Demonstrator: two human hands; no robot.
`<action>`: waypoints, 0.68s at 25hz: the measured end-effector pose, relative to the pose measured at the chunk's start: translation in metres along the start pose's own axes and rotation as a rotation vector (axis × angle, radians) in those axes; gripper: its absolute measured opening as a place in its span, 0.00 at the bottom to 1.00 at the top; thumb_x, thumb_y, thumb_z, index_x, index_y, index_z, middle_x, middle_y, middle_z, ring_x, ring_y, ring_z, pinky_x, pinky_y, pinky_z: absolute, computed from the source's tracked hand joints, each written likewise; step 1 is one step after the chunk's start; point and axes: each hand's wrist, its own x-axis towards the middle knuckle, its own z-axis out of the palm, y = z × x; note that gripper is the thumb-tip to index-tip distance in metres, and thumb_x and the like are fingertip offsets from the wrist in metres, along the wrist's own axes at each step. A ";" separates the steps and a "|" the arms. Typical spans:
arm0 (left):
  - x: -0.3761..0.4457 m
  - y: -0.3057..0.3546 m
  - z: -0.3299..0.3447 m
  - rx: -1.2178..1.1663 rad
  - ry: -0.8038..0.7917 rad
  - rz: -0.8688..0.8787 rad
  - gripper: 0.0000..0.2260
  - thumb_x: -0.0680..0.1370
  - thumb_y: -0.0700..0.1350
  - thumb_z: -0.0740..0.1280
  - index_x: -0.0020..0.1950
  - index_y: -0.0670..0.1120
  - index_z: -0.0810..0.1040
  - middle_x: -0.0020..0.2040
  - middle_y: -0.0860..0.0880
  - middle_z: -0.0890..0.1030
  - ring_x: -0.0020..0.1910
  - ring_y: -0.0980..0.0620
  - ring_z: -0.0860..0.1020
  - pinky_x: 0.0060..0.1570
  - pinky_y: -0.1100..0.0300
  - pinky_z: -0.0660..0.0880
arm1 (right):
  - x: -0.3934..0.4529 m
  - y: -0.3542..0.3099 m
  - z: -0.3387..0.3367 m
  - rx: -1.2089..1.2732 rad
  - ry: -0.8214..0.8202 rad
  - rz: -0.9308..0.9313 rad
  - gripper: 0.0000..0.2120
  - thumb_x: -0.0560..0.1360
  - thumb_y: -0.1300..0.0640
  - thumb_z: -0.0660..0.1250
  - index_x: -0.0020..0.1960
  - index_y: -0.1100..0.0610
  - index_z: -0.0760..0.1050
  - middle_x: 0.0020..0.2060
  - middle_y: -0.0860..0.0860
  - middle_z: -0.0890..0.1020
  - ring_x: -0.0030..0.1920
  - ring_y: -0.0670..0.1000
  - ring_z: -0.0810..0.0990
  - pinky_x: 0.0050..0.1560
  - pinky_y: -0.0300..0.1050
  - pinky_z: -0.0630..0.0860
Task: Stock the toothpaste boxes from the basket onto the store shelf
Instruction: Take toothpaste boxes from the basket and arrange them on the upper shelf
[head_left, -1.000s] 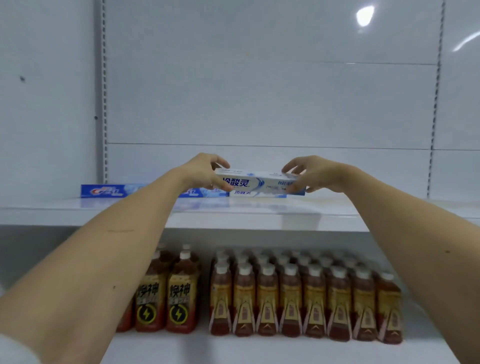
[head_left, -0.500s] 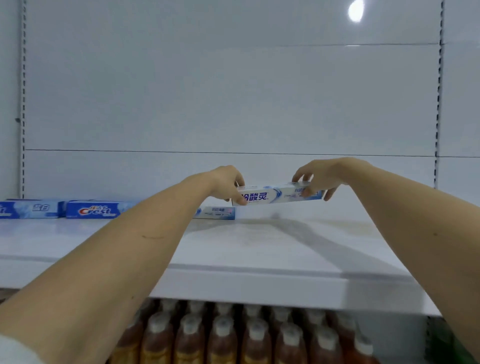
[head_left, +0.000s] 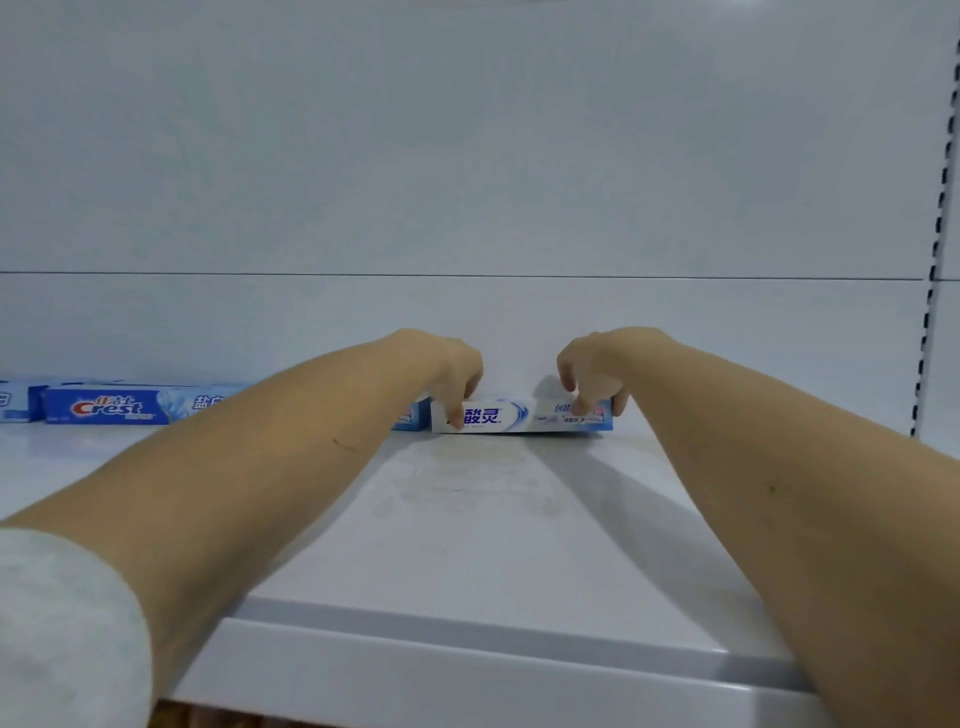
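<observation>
A white and blue toothpaste box (head_left: 522, 415) lies lengthwise on the white shelf (head_left: 467, 519), close to the back wall. My left hand (head_left: 447, 371) grips its left end, fingers curled over the top and thumb on the front. My right hand (head_left: 592, 371) holds its right end the same way. Just left of it, another toothpaste box (head_left: 410, 415) peeks out from behind my left forearm. A blue Crest box (head_left: 124, 405) lies further left along the back wall. The basket is out of view.
One more pale blue box (head_left: 13, 400) sits at the far left edge. A slotted upright (head_left: 935, 249) runs down the right side of the back panel. The shelf's front lip (head_left: 467, 670) is near the bottom of the view.
Both hands carried the box further back and lowered it onto the shelf by the back wall. My view moved closer and higher, so the bottles below dropped out of sight.
</observation>
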 end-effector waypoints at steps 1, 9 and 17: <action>-0.001 0.000 0.001 -0.016 -0.006 -0.006 0.25 0.71 0.56 0.75 0.63 0.47 0.75 0.60 0.49 0.78 0.57 0.46 0.76 0.59 0.48 0.74 | 0.000 0.000 0.002 -0.002 0.013 0.004 0.18 0.74 0.53 0.73 0.62 0.55 0.75 0.59 0.54 0.79 0.48 0.56 0.84 0.58 0.53 0.78; -0.057 -0.030 -0.009 -0.280 0.067 -0.141 0.29 0.79 0.66 0.53 0.73 0.50 0.68 0.74 0.50 0.67 0.72 0.47 0.66 0.70 0.46 0.62 | -0.029 0.005 -0.011 0.069 0.109 0.025 0.14 0.79 0.52 0.64 0.62 0.57 0.74 0.47 0.51 0.78 0.41 0.53 0.75 0.46 0.48 0.75; -0.166 -0.066 0.017 -0.892 0.235 -0.207 0.33 0.81 0.66 0.44 0.78 0.46 0.60 0.78 0.45 0.61 0.77 0.45 0.58 0.74 0.47 0.53 | -0.104 -0.081 -0.029 0.847 0.335 -0.109 0.20 0.82 0.47 0.58 0.65 0.60 0.73 0.58 0.57 0.76 0.52 0.57 0.75 0.57 0.53 0.74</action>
